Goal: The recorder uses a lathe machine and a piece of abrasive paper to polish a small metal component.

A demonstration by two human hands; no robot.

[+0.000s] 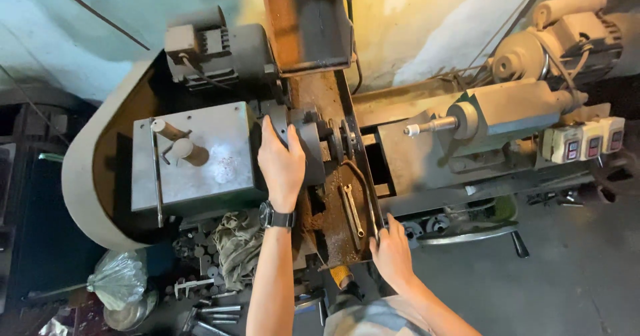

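Note:
I look down on a small metal lathe [467, 149]. My left hand [280, 163], with a dark watch on the wrist, wraps over the round chuck [310, 139] beside the grey headstock box [193, 159]. My right hand [391, 249] rests on the near edge of the rusty chip tray [333, 203], fingers curled over its rim next to a bent dark bar [365, 189]. A wrench [352, 209] lies in the tray among brown swarf.
The tailstock [497, 116] with its pointed centre faces the chuck from the right. A motor [213, 49] sits behind the headstock, another motor [567, 36] at far right, with switch boxes [587, 143]. Rags [233, 243], loose metal parts and a plastic bag [117, 279] lie below left.

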